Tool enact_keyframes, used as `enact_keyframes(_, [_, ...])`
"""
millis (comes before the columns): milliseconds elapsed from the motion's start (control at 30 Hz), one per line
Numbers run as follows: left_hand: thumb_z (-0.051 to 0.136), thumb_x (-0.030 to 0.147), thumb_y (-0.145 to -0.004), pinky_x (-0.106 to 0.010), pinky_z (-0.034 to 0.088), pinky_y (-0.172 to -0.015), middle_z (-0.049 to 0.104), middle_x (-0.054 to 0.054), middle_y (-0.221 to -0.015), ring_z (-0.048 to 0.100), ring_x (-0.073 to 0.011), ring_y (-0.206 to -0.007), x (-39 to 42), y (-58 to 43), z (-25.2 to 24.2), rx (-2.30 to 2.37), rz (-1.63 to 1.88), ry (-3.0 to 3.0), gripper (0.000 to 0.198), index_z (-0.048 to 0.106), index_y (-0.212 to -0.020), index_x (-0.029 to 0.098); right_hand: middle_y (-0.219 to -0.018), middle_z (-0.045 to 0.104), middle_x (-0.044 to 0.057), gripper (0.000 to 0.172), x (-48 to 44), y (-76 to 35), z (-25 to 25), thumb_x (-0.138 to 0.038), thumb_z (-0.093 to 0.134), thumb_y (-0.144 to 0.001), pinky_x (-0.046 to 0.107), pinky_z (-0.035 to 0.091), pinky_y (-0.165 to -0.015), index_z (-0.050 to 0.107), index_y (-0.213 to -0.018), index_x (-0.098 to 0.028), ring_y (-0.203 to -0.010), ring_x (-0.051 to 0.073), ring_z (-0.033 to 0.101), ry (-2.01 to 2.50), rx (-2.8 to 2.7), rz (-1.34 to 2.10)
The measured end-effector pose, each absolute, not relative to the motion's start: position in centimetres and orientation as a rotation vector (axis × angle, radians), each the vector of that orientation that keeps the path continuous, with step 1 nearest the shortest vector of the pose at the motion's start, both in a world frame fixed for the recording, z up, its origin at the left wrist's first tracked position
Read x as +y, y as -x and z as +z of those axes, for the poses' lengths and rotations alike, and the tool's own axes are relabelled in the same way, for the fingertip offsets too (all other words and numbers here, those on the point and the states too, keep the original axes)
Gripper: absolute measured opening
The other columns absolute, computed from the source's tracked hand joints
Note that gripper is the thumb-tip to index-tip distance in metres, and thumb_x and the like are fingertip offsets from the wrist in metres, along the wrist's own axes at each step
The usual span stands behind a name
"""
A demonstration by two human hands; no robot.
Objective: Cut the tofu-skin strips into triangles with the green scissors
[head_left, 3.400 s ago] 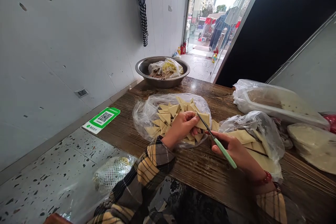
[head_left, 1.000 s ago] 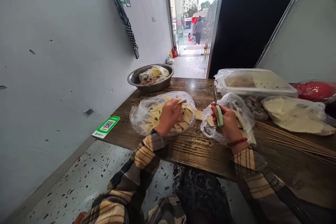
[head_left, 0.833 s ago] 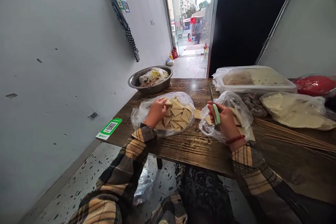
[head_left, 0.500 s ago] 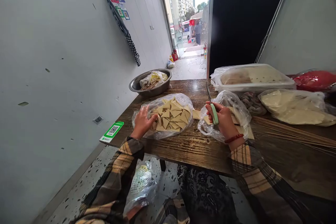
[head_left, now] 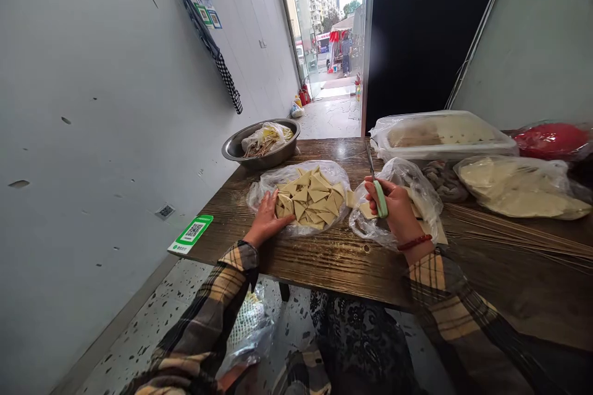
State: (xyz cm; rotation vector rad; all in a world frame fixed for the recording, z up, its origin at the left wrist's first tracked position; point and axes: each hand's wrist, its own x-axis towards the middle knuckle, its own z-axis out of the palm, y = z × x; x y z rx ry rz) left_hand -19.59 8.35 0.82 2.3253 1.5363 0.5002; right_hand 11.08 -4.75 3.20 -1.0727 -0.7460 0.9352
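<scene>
My left hand lies flat with fingers spread on the near left edge of a clear plastic bag holding several tan triangular tofu-skin pieces. My right hand is closed around the green handles of a pair of scissors, blades pointing away from me. It rests on a second plastic bag with larger tan sheets inside.
A wooden table carries a metal basin with skewers, a wrapped white tray, a bag of pale sheets, a red bag and bamboo skewers. A green QR sign sits at the left corner. White wall left; open doorway ahead.
My left hand let go of a tofu piece, slid from the top of the pile to the bag's near left edge and flattened. My right hand stayed put with the scissors.
</scene>
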Motion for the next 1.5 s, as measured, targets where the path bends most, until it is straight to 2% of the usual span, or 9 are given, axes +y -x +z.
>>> enact_keyframes(333, [0.069, 0.051, -0.073, -0.048, 0.021, -0.119, 0.024, -0.022, -0.157, 0.019, -0.0342, -0.148, 9.0, 16.9, 1.2, 1.508, 0.558, -2.371, 0.097, 0.027, -0.150, 0.010, -0.060, 0.061, -0.004, 0.053, -4.5, -11.3, 3.2, -0.050, 0.082, -0.064, 0.018, 0.042, -0.036, 0.069, -0.101, -0.015, -0.043, 0.007, 0.049, 1.088, -0.716, 0.876])
enact_keyframes(500, [0.059, 0.048, -0.084, -0.053, 0.021, -0.117, 0.033, -0.020, -0.154, 0.028, -0.0340, -0.144, 6.6, 14.3, 3.4, 1.518, 0.865, -2.621, 0.070, 0.041, -0.142, 0.015, -0.062, 0.059, -0.006, 0.055, -4.5, -11.4, 3.2, -0.052, 0.080, -0.066, 0.018, 0.043, -0.038, 0.068, -0.106, -0.017, -0.044, 0.006, 0.050, 1.086, -0.687, 0.826])
enact_keyframes(633, [0.057, 0.033, -0.087, -0.055, 0.021, -0.116, 0.043, -0.015, -0.149, 0.032, -0.0334, -0.142, 4.9, 8.0, 4.5, 1.230, 0.778, -2.848, 0.047, 0.055, -0.131, 0.018, -0.062, 0.058, -0.006, 0.055, -4.5, -11.5, 3.1, -0.054, 0.078, -0.067, 0.018, 0.043, -0.038, 0.067, -0.107, -0.018, -0.043, 0.006, 0.050, 1.100, -0.675, 0.792])
enact_keyframes(733, [0.055, 0.027, -0.087, -0.058, 0.021, -0.115, 0.048, -0.014, -0.145, 0.031, -0.0333, -0.143, 4.5, 3.5, 4.2, 1.102, 0.710, -2.911, 0.039, 0.061, -0.124, 0.019, -0.061, 0.060, -0.006, 0.055, -4.3, -11.5, 3.0, -0.055, 0.079, -0.065, 0.019, 0.043, -0.038, 0.068, -0.104, -0.017, -0.042, 0.007, 0.050, 1.109, -0.683, 0.783])
enact_keyframes(967, [0.053, 0.028, -0.088, -0.063, 0.021, -0.115, 0.059, -0.018, -0.130, 0.035, -0.0368, -0.140, 4.5, -0.5, 2.8, 1.132, 0.531, -2.964, 0.027, 0.068, -0.104, 0.013, -0.062, 0.063, -0.003, 0.059, -4.3, -11.4, 3.0, -0.057, 0.079, -0.063, 0.021, 0.043, -0.037, 0.068, -0.105, -0.016, -0.042, 0.008, 0.050, 1.118, -0.708, 0.785])
enact_keyframes(1133, [0.050, 0.019, -0.089, -0.059, 0.023, -0.115, 0.061, -0.018, -0.123, 0.037, -0.0345, -0.138, 4.1, -1.0, 2.3, 1.127, 0.523, -2.938, 0.024, 0.067, -0.103, 0.011, -0.067, 0.066, -0.001, 0.060, -4.2, -11.5, 2.8, -0.056, 0.080, -0.064, 0.020, 0.041, -0.035, 0.068, -0.106, -0.015, -0.046, 0.010, 0.055, 1.117, -0.743, 0.789])
enact_keyframes(1267, [0.044, 0.017, -0.092, -0.054, 0.025, -0.115, 0.061, -0.016, -0.120, 0.042, -0.0294, -0.134, 3.6, -1.4, 1.5, 1.051, 0.606, -2.998, 0.025, 0.063, -0.108, 0.014, -0.070, 0.068, 0.001, 0.061, -4.2, -11.6, 2.4, -0.056, 0.079, -0.065, 0.021, 0.043, -0.037, 0.068, -0.109, -0.015, -0.049, 0.011, 0.058, 1.117, -0.773, 0.772])
enact_keyframes(1400, [0.042, 0.021, -0.095, -0.045, 0.042, -0.098, 0.065, -0.013, -0.106, 0.054, -0.0273, -0.112, 2.9, -1.6, 0.8, 1.002, 0.596, -3.018, 0.023, 0.061, -0.107, 0.014, -0.072, 0.069, 0.001, 0.063, -4.2, -11.8, 2.0, -0.057, 0.078, -0.066, 0.021, 0.044, -0.039, 0.068, -0.112, -0.015, -0.051, 0.012, 0.059, 1.124, -0.800, 0.747])
enact_keyframes(1500, [0.045, 0.021, -0.094, -0.042, 0.045, -0.090, 0.067, -0.011, -0.096, 0.057, -0.0259, -0.101, 2.6, -1.3, 0.8, 0.948, 0.607, -2.945, 0.020, 0.061, -0.103, 0.016, -0.071, 0.069, 0.001, 0.061, -4.2, -11.8, 2.0, -0.055, 0.078, -0.067, 0.021, 0.043, -0.038, 0.068, -0.112, -0.015, -0.049, 0.011, 0.057, 1.130, -0.790, 0.733])
